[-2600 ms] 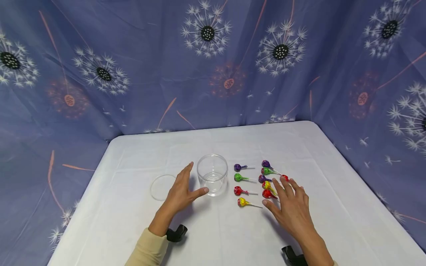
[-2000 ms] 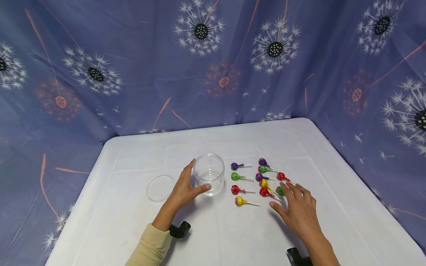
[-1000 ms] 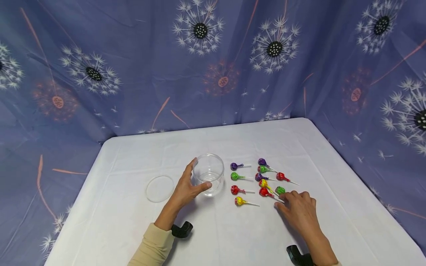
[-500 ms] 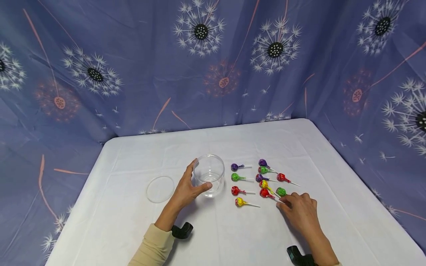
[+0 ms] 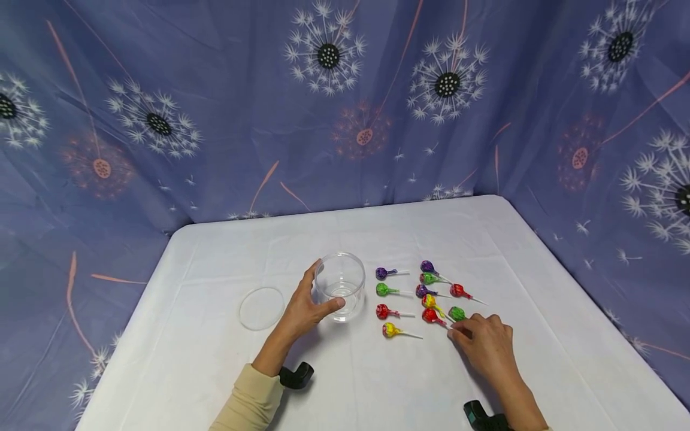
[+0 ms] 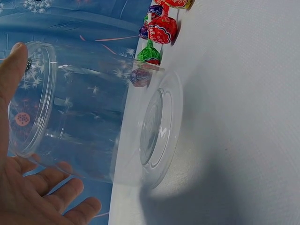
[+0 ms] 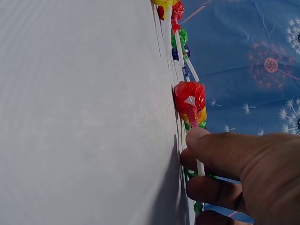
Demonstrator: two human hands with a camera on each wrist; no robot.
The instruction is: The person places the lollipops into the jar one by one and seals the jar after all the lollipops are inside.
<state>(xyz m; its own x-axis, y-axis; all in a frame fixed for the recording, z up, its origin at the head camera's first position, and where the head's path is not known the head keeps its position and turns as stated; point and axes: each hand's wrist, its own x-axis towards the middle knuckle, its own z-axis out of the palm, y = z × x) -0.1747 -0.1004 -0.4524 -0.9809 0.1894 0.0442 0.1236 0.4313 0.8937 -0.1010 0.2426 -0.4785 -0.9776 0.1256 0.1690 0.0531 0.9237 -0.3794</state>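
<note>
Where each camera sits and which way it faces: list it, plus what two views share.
Head: worn on the head, facing forward and down at the table, clear jar and lollipops; left hand, right hand and beige left sleeve show.
Left wrist: on that wrist, facing the clear jar; left hand's thumb and fingers show.
Right wrist: on that wrist, facing the red lollipop the right hand pinches; thumb and fingers show.
Shared: head and left wrist both show the clear jar.
</note>
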